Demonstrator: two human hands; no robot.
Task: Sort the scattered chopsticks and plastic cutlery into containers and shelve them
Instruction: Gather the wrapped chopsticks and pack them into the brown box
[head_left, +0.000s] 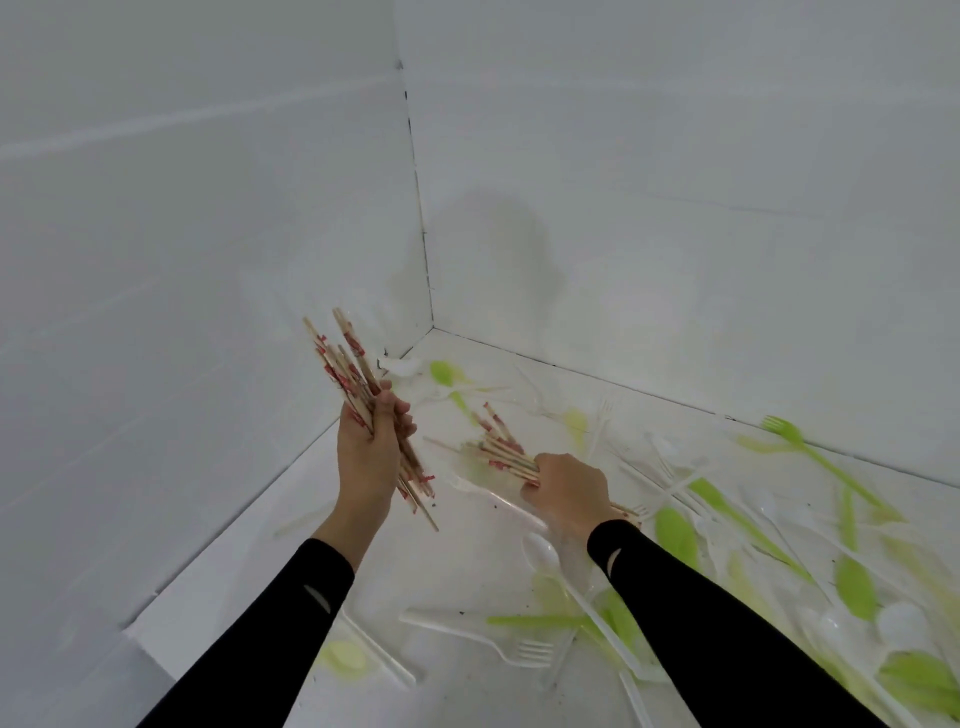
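Right now two smooth white wall panels (208, 208) meet in a corner ahead of you, and the glossy white surface (249, 561) below them carries the scatter. Thin plastic cutlery lies criss-crossed over its right half: a lime-green fork (810, 452) near the right wall, a translucent white fork (498, 647) between your black sleeves (727, 639), a white spoon (543, 553) beside your right wrist, and a green spoon (444, 374) close to the corner. Your left hand (369, 452) is raised above the surface and clenches a chopstick bundle (345, 364), slim pale wooden sticks with red printed bands, fanned upward and left. Your right hand (569, 491), palm down, grips the near ends of a smaller chopstick cluster (501, 449) lying on the surface.
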